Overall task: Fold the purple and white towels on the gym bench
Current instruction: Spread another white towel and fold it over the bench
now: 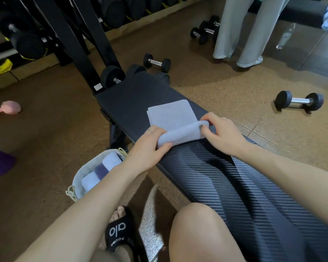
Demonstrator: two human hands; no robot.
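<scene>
White towel lay on bench, near end rolled; roll's long axis ran left-near to right-far. L hand & R hand pinched roll ends, fingers curled.

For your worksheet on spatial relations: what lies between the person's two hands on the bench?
In the head view, the rolled end of the pale towel spans the gap between the left hand and right hand; both grip it on the bench.
</scene>
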